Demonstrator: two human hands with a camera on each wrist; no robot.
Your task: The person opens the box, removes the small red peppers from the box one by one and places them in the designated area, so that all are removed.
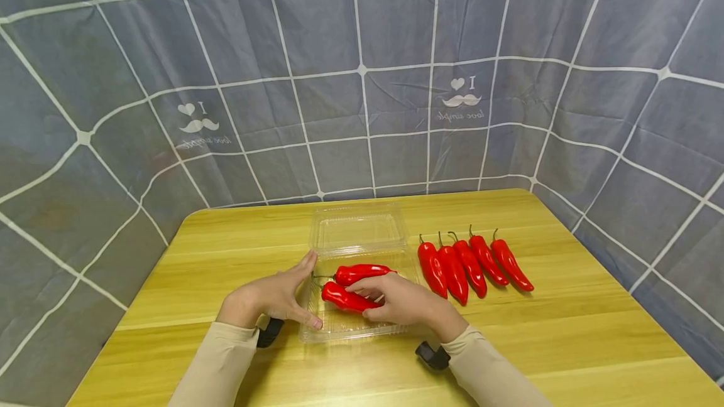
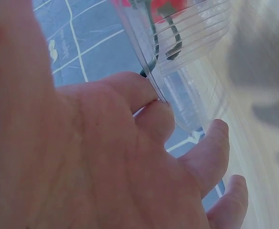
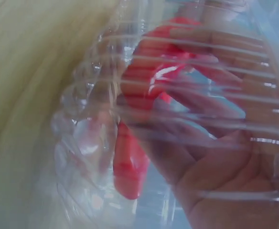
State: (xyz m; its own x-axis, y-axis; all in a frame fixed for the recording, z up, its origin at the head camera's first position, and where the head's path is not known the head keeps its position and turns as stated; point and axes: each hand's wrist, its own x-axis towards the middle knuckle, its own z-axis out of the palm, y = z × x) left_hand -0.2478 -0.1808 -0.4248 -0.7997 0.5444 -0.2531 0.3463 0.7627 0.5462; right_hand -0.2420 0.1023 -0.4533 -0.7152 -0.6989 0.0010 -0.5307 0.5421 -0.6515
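Observation:
A clear plastic clamshell container (image 1: 390, 330) lies on the table with its lid (image 1: 359, 226) folded back. Two red chili peppers are in its base, stems pointing left. My right hand (image 1: 404, 299) grips the nearer red chili pepper (image 1: 339, 296), with fingers and thumb around its pointed end; the right wrist view shows this pepper (image 3: 142, 83) through the ribbed clear wall. Behind it lies the other pepper (image 1: 362, 272). My left hand (image 1: 277, 294) rests on the container's left edge, thumb and index finger spread apart. Its fingers touch the rim in the left wrist view.
Several more red chili peppers (image 1: 468, 267) lie in a row to the right of the container, stems away from me. The wooden table (image 1: 577, 331) meets a grey gridded cloth (image 1: 407, 24) at its back and sides. Dark bands (image 1: 432, 355) sit at both wrists.

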